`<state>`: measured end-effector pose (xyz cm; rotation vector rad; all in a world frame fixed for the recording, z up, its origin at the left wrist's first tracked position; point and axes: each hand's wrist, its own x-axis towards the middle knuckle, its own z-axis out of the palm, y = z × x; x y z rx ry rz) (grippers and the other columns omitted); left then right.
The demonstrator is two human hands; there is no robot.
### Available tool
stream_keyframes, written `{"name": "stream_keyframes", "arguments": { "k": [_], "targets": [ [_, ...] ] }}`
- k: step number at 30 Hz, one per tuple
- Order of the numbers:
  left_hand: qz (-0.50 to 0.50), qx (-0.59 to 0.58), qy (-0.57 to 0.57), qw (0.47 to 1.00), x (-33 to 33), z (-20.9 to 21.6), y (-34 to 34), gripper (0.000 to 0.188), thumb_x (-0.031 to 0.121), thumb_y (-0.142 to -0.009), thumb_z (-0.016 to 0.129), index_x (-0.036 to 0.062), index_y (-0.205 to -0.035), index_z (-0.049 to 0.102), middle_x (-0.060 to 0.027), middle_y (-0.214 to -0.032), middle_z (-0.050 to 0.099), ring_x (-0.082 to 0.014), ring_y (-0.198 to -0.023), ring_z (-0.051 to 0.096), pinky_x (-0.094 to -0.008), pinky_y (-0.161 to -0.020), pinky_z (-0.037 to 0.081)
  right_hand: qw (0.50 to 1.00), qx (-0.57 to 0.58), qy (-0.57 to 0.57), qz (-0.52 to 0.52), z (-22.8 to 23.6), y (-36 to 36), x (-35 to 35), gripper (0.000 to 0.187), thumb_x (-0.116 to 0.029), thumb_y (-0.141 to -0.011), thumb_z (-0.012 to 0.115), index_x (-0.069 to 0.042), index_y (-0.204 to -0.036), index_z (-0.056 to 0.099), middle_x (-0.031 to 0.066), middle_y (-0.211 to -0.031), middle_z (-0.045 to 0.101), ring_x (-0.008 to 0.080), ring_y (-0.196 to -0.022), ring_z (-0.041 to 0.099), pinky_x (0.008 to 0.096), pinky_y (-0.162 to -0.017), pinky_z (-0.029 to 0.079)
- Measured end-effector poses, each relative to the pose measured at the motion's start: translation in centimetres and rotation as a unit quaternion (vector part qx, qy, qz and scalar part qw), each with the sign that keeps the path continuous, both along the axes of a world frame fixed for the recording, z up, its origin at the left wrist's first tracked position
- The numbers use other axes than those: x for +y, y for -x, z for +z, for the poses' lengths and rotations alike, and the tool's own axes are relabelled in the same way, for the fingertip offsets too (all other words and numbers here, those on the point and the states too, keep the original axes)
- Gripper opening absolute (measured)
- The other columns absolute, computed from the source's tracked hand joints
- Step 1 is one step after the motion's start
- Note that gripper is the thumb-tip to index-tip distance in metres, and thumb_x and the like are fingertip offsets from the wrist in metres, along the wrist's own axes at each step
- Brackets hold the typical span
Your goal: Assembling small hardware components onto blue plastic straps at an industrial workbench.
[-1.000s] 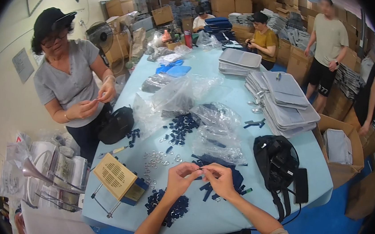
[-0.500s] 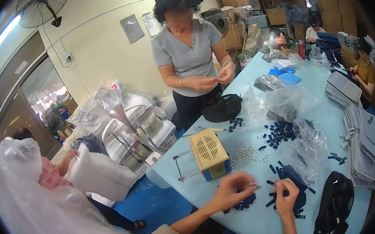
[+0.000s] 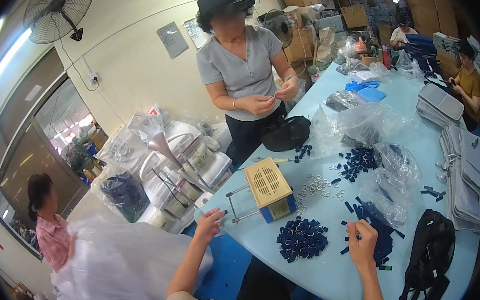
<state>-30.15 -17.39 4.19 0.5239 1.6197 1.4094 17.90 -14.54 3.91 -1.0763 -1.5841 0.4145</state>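
My left hand (image 3: 208, 225) is raised by the table's left edge. Its fingers pinch a small dark-blue fabric piece (image 3: 224, 211), close to the metal rod frame (image 3: 232, 209) of a box-shaped device (image 3: 269, 189) with a slotted cream top and blue sides. My right hand (image 3: 362, 242) is curled closed above the dark-blue fabric strips (image 3: 381, 234); what its fingertips hold, if anything, I cannot make out. Between my hands lies a heap of dark-blue tabs with metal rings (image 3: 302, 239). Loose silver rings (image 3: 317, 185) are spread right of the device.
More dark-blue pieces (image 3: 358, 164) and clear plastic bags (image 3: 388, 186) lie farther back. A black bag (image 3: 430, 249) and stacked grey cases (image 3: 466, 175) line the right side. Across the table a person (image 3: 242, 64) handles something small. Another person (image 3: 51, 222) stands left beside white wrapping (image 3: 133, 260).
My left hand has moved left, from above the tab heap to beside the rod frame, uncovering the heap. My right hand stays near the strips. The person at left has straightened up.
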Motion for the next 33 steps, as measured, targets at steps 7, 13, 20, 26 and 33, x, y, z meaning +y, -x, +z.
{"name": "stream_keyframes", "arguments": {
  "k": [7,13,20,26,33],
  "targets": [
    [-0.083,-0.111,0.01,0.99,1.8,-0.9,0.7,0.051,0.012,-0.082,0.078,0.0084,-0.126,0.052,-0.0026,-0.093,0.064,-0.0083,-0.058,0.048,-0.0186,-0.043,0.032,1.0,0.0,0.012,-0.007,-0.7,0.0,0.2,0.028,-0.011,-0.094,0.065,0.003,-0.071,0.06,0.0112,-0.066,0.058,0.0229,-0.052,0.056,0.0321,-0.051,0.042],
    [-0.095,-0.114,0.008,0.989,2.1,-0.3,0.7,0.051,0.009,-0.084,0.076,0.0083,-0.128,0.05,-0.0016,-0.091,0.064,-0.007,-0.056,0.046,-0.0186,-0.042,0.03,1.0,-0.007,0.015,-0.002,-1.0,0.4,0.2,0.029,-0.013,-0.094,0.066,0.003,-0.07,0.06,0.0109,-0.064,0.058,0.0232,-0.051,0.056,0.0325,-0.05,0.042],
    [-0.106,-0.103,0.011,0.989,2.1,-0.1,0.4,0.054,0.007,-0.084,0.075,0.0056,-0.131,0.047,-0.0011,-0.084,0.061,-0.0041,-0.053,0.04,-0.0187,-0.041,0.027,1.0,-0.014,0.021,-0.003,-1.3,0.3,0.2,0.029,-0.013,-0.093,0.067,0.002,-0.069,0.061,0.0105,-0.065,0.059,0.0231,-0.052,0.057,0.0321,-0.05,0.042],
    [-0.104,-0.095,0.004,0.99,2.1,-0.5,0.9,0.054,0.007,-0.085,0.075,0.0048,-0.131,0.047,-0.0032,-0.089,0.063,-0.0041,-0.054,0.04,-0.0187,-0.041,0.027,1.0,-0.021,0.023,0.005,-1.4,0.4,0.3,0.029,-0.014,-0.093,0.067,0.002,-0.069,0.061,0.0106,-0.065,0.059,0.0231,-0.052,0.058,0.032,-0.05,0.042],
    [-0.111,-0.08,0.023,0.99,2.3,0.3,0.3,0.039,0.007,-0.088,0.073,0.0091,-0.122,0.053,-0.0023,-0.089,0.066,-0.0028,-0.053,0.04,-0.018,-0.041,0.028,0.999,-0.035,0.019,0.005,-1.2,0.5,0.2,0.029,-0.014,-0.093,0.068,0.002,-0.069,0.062,0.0115,-0.064,0.058,0.0245,-0.052,0.058,0.0324,-0.05,0.043]
  ]
}}
